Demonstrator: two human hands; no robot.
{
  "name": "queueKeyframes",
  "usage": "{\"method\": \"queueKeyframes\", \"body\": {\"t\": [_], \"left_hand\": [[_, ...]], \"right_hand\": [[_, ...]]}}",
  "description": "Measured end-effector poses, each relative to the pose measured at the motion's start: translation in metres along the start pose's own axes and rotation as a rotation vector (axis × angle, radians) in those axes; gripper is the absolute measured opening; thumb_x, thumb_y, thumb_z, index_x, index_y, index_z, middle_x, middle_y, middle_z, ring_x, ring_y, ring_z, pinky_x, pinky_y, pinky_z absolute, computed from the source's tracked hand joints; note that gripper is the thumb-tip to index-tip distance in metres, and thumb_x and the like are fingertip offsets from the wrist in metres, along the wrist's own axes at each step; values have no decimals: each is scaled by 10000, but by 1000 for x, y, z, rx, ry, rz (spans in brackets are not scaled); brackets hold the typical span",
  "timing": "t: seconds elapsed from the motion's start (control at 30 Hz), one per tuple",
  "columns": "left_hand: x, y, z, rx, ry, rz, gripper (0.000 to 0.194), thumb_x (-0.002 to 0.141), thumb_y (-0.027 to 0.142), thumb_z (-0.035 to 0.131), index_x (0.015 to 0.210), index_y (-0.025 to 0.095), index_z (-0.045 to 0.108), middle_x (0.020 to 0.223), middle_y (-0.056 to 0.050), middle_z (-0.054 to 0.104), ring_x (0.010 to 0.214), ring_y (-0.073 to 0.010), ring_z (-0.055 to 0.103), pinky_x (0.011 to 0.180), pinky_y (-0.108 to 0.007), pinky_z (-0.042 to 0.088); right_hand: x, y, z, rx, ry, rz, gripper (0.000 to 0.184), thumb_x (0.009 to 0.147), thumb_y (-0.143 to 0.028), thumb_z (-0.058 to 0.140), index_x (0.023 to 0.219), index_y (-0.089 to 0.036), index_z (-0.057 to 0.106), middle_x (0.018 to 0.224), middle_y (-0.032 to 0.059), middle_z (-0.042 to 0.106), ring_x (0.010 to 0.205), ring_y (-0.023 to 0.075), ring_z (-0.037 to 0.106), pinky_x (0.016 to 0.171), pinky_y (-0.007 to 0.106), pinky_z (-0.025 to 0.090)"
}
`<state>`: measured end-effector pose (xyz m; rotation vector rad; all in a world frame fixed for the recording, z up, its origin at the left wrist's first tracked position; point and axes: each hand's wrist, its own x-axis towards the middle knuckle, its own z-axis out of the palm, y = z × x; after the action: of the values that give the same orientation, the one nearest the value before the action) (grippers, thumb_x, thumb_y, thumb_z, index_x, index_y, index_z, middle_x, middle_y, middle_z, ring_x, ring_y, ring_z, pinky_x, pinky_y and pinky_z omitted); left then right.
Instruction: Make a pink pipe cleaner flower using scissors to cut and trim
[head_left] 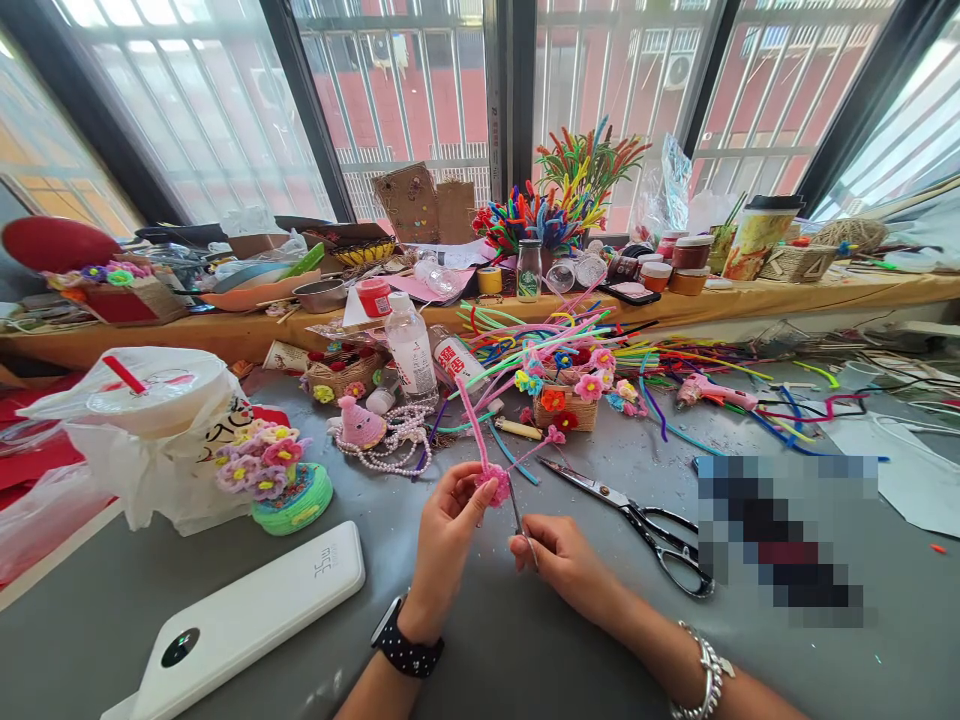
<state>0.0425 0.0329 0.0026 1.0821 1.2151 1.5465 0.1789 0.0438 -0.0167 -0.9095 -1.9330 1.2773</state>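
Two bare forearms (652, 640) came nearest to the camera, the left with one white-dotted black watch strap (412, 650), the right with one silver bracelet (709, 675). Between the hands was one pink fuzzy piece (493, 487), pinched by the thumb and fingers of the left hand (454, 515); it looked rounded and bumpy, and one straight, paler stem (472, 425) rose from it. The right hand (559, 555) grasped one pair of small scissors (516, 510), whose blades stood at the right side of this piece; whether they touched it, I could not tell.

To the right of the grip lay one pair of big scissors (660, 535) with black handles, and farther beyond, one pink glue gun (720, 393). To the left, nearer to the person, was one white power bank (255, 630). Beyond the grip I counted two plastic bottles (411, 350), one upright, one leaning.

Grey tabletop (525, 660) showed between the forearms, giving room for moving toward the body. On the far side, many colourful stems (525, 353) crowded near the ledge (210, 338), so the space there was narrower.
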Motion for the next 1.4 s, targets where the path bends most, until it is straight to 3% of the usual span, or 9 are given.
{"method": "queueKeyframes", "body": {"t": [0.37, 0.53, 0.7, 0.9, 1.17, 1.4], "left_hand": [[2, 0, -2, -90, 56, -39, 168, 686, 241, 615, 839, 182, 580, 711, 20, 593, 617, -76, 500, 531, -158, 389], [0, 4, 1, -143, 22, -94, 206, 676, 262, 618, 856, 176, 568, 738, 13, 592, 685, -114, 560, 659, -248, 476], [-1, 5, 2, -94, 17, -85, 299, 651, 258, 641, 918, 187, 527, 744, 14, 613, 643, -113, 572, 589, -235, 491], [1, 2, 1, -92, 11, -55, 336, 644, 218, 654, 925, 179, 476, 652, 29, 605, 551, -92, 545, 475, -182, 431], [2, 3, 1, -80, 25, -59, 372, 651, 204, 654, 948, 171, 431, 624, 22, 622, 510, -78, 513, 444, -167, 388], [3, 4, 1, -79, 62, -85, 388, 628, 224, 669, 930, 168, 433, 626, 23, 629, 497, -82, 521, 443, -175, 380]], "right_hand": [[3, 6, -3, 6, 90, 59, 489, 746, -588, 387, 503, -165, 431, 460, -43, 364, 452, 82, 312, 434, 204, 233], [2, 4, -4, 52, 66, 63, 502, 749, -606, 352, 543, -158, 445, 495, -42, 350, 477, 84, 311, 445, 203, 236], [0, 0, -4, 13, -49, 24, 557, 734, -661, 284, 554, -155, 431, 521, -38, 365, 494, 84, 327, 455, 201, 249], [0, -1, -5, -38, -87, 22, 616, 712, -699, 242, 538, -148, 453, 505, -41, 347, 486, 84, 328, 450, 204, 243], [0, 0, -5, -4, -95, 9, 619, 714, -693, 262, 522, -143, 473, 486, -37, 382, 479, 81, 346, 459, 202, 263], [1, 2, -3, 1, -21, 16, 537, 733, -633, 351, 500, -156, 428, 475, -36, 418, 467, 78, 353, 454, 201, 266]]}}
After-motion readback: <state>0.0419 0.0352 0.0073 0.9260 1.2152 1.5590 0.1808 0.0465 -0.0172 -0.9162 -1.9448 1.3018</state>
